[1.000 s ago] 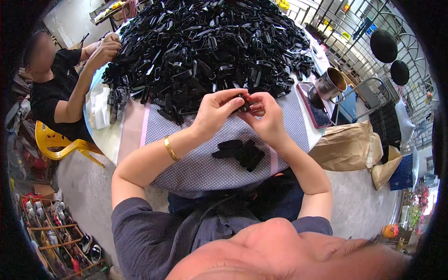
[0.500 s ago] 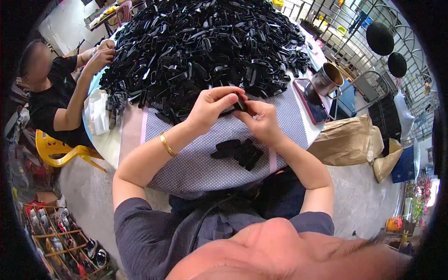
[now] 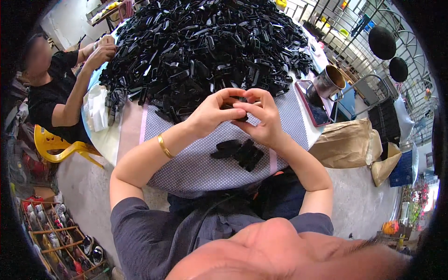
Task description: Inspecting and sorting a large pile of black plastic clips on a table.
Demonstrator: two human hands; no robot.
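Both hands meet over the near side of the table, around a small black plastic piece (image 3: pixel 242 118) that is mostly covered by fingers. My left hand (image 3: pixel 210 113) closes on it from the left, thumb stretched across it. From the right, my right hand (image 3: pixel 265 119) grips the same piece with bent fingers and thumb. Just beyond them rises a large heap of glossy black plastic pieces (image 3: pixel 196 51), many elongated. A few black pieces (image 3: pixel 240 151) lie apart on the dotted tablecloth (image 3: pixel 186 175) nearer my body. The held piece's exact kind is hidden.
A phone (image 3: pixel 316 105) lies at the table's right side beside a metal mug (image 3: pixel 329 80). Brown paper bags (image 3: pixel 343 144) stand right of the table. At the left, a co-worker's hands (image 3: pixel 105 51) touch the heap's edge, near white tissue (image 3: pixel 97 109) and a yellow chair (image 3: pixel 53 144).
My right hand's fingers have risen and curled over the piece, meeting the left fingertips. The piece is more covered now. The loose pieces near me have stayed put.
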